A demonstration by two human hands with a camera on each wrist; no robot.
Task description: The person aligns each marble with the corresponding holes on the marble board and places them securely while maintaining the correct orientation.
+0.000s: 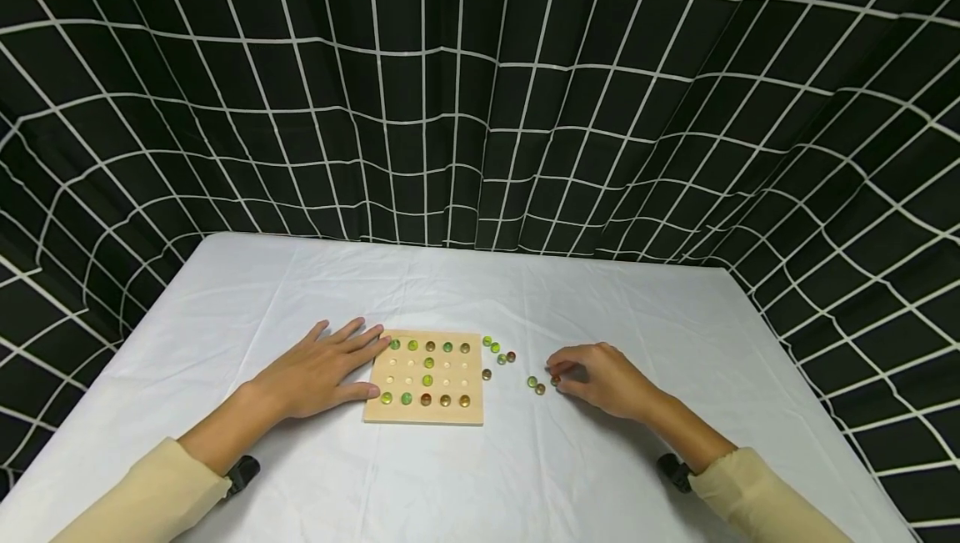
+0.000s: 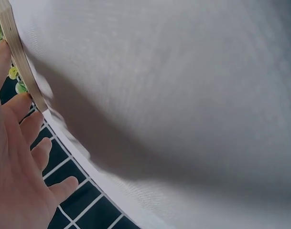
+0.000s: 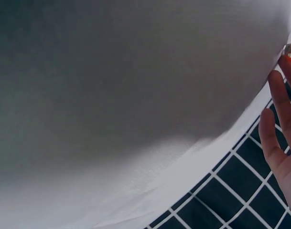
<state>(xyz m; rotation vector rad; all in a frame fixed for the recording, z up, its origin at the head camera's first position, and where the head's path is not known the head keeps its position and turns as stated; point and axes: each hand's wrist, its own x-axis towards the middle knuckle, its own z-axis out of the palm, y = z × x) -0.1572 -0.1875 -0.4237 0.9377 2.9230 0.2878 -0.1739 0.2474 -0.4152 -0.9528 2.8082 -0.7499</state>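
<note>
A pale wooden peg-style board [image 1: 450, 422] with rows of small dimples lies on the white cloth. Glass marbles in green, yellow-green, amber and red fill its far and near rows, and two yellow-green marbles [image 1: 428, 363] sit between them in the middle column. With fingers spread, my left hand [image 1: 318, 372] rests at the board's left edge; its fingertips and thumb touch the wood. To the right of the board, my right hand [image 1: 607, 380] pinches a reddish marble [image 1: 555, 379] between thumb and finger, low over the cloth. The right wrist view shows that red marble [image 3: 290, 57] at the fingertips.
Several loose marbles [image 1: 495, 348] lie just off the board's right edge. A green marble [image 1: 532, 381] and an amber one [image 1: 540, 389] are close to my right fingertips. Behind the white-covered table [image 1: 637, 301] hangs a black curtain [image 1: 480, 93] with a white grid.
</note>
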